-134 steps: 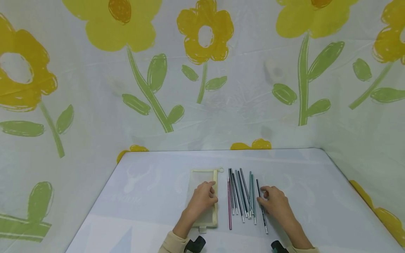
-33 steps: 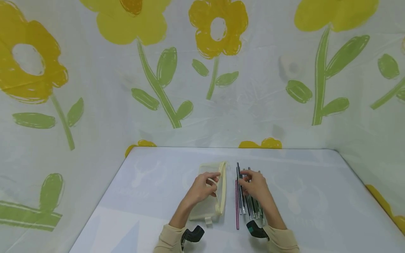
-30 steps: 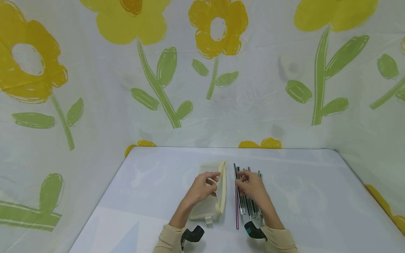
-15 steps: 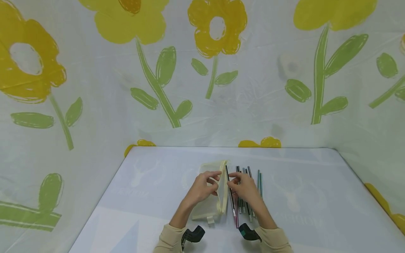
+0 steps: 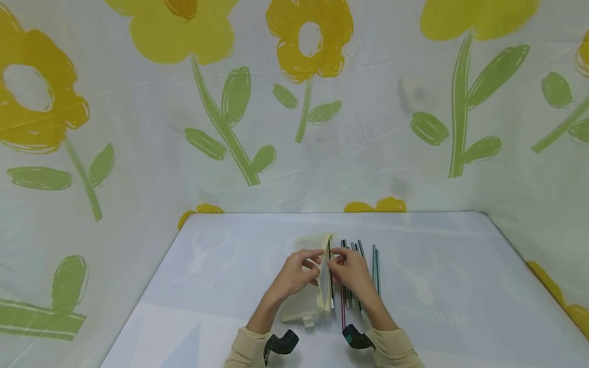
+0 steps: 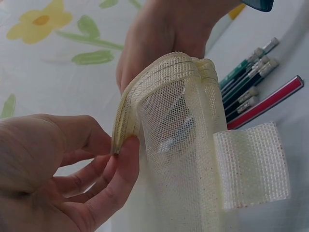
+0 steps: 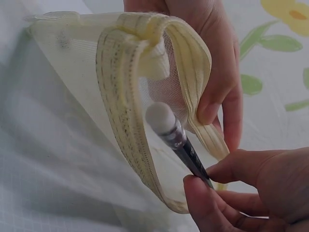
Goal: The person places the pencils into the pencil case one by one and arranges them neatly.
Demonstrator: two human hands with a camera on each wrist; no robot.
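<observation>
My left hand (image 5: 294, 270) pinches one zipper edge of a cream mesh zip pouch (image 6: 174, 121) between thumb and fingertips, so the mouth gapes. A dark pencil (image 7: 190, 159) with a white eraser in a metal ferrule is pinched by my right hand (image 5: 353, 270). In the right wrist view the pencil's eraser end lies across the pouch's open mouth, between the two zipper edges. Right of the pouch, a red pencil (image 6: 268, 104) and several dark pencils (image 6: 251, 77) lie on the table, partly covered by my right hand in the head view.
Two teal pencils (image 5: 377, 271) lie apart at the right of the group. A white fabric tab (image 6: 253, 164) sticks out from the pouch's near end. Black wrist devices (image 5: 282, 341) sit on both forearms. Behind the table (image 5: 451, 286) hangs a flower-printed sheet (image 5: 368, 153).
The right hand took up a dark pencil from the right and carried it left over the others to the pouch's mouth. The left hand lifted the zipper edge and the pouch opened.
</observation>
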